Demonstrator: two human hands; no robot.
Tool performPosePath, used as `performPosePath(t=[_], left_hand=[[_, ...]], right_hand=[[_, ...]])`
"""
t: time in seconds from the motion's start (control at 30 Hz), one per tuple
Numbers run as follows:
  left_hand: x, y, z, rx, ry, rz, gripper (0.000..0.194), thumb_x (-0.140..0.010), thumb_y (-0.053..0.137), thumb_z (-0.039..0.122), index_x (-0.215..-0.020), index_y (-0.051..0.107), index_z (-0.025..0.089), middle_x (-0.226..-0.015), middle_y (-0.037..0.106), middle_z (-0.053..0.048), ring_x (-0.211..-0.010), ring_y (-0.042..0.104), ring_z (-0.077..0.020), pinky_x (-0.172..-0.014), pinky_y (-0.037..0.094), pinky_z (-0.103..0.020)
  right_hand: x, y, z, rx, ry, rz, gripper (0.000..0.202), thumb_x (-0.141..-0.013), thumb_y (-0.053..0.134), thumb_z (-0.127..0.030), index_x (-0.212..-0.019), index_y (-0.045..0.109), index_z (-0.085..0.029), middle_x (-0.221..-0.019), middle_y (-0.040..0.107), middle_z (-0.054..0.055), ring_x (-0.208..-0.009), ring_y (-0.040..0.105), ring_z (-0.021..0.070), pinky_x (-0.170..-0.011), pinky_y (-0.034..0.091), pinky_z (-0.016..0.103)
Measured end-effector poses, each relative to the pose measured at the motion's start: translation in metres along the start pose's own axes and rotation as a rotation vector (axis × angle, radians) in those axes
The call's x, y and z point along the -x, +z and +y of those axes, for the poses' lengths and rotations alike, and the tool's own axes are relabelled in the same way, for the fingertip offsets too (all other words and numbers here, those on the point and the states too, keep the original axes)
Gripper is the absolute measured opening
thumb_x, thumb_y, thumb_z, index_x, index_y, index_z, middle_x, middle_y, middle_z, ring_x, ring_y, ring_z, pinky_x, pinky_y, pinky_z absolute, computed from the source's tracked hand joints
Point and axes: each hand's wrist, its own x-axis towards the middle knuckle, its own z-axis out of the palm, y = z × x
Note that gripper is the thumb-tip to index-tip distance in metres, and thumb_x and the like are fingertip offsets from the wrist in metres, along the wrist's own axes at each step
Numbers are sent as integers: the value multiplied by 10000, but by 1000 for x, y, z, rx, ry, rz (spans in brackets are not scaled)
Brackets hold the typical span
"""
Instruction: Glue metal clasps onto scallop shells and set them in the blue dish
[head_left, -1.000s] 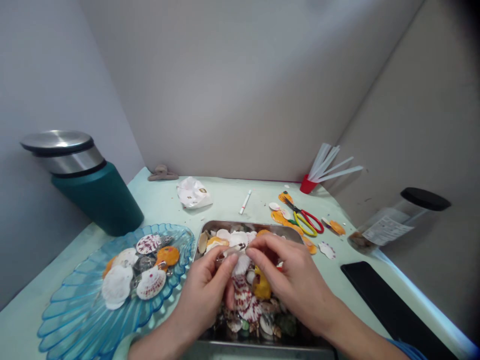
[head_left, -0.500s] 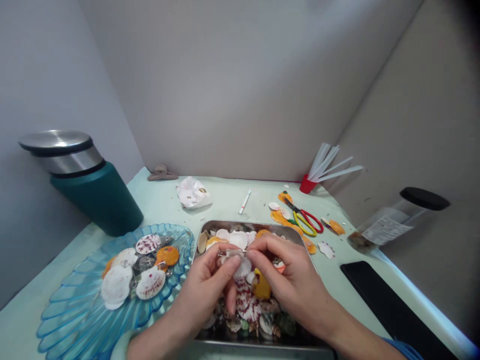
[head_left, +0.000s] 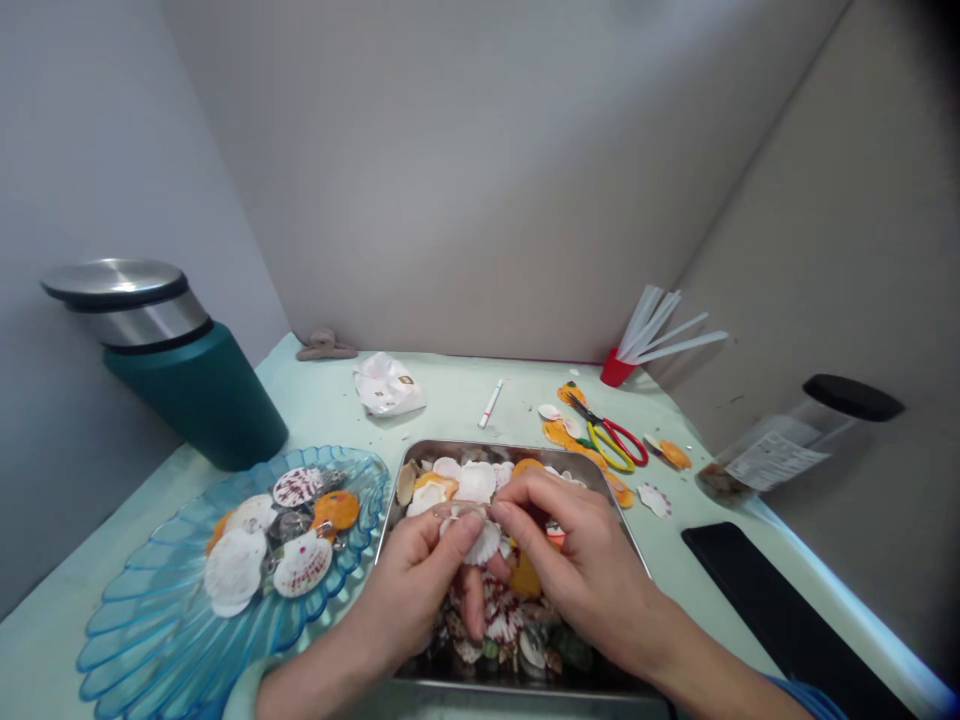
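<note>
A white scallop shell (head_left: pixel 484 544) is pinched between the thumb and fingers of my left hand (head_left: pixel 411 578), above the metal tray (head_left: pixel 480 446). My right hand (head_left: pixel 581 565) has its thumb and index finger closed together at the shell's top edge. Whatever thin, small piece lies between those fingertips is too small to name. Below both hands the tray holds many shells: white ones at the back, a purple-striped scallop shell (head_left: pixel 504 612) and small snail shells at the front. My hands hide part of the pile.
To the left are a blue shell-shaped dish (head_left: pixel 135 640) with shells and a green flask (head_left: pixel 199 395). Scissors (head_left: pixel 613 440), orange shells (head_left: pixel 559 432), a marker (head_left: pixel 490 403), a crumpled packet (head_left: pixel 387 385), a red cup of straws (head_left: pixel 616 368), a jar (head_left: pixel 780 450) and a black phone-like slab (head_left: pixel 765 590) lie around.
The scallop shell has shifted slightly down and faces me more fully. My left fingers have spread a little beneath it, and the right hand keeps its pinch at the edge.
</note>
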Motion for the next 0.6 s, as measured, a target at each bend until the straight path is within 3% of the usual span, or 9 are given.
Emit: performPosePath(t=[0.2,0.47,0.6], left_hand=[[2,-1,-2,-168,79,24,498,-905,407,480,-617,652,156,-334,534,14,-380,484,-110,-559,449,-216],[6,-1,-1,-363,163,36,446,-924,376,430,-634,603,178,-344,521,29,-348,518,-123,-520,448,-224],[8,0,0,-387,188,20,411,-927,377,410,-645,576,187,-382,528,38,-353,536,-121,-504,445,-222]], right_hand=[[-2,-1,-2,-9,22,0,182,-907,514,-166,-732,563,-173,-673,560,-33,-614,513,103,-595,371,227],[-4,-14,-3,-99,157,-192,208,-904,502,-227,-707,556,-187,-661,571,-32,-640,530,126,-585,386,239],[-4,-13,-3,-116,181,-219,214,-902,510,-238,-697,549,-189,-653,565,-36,-636,527,124,-579,385,237]])
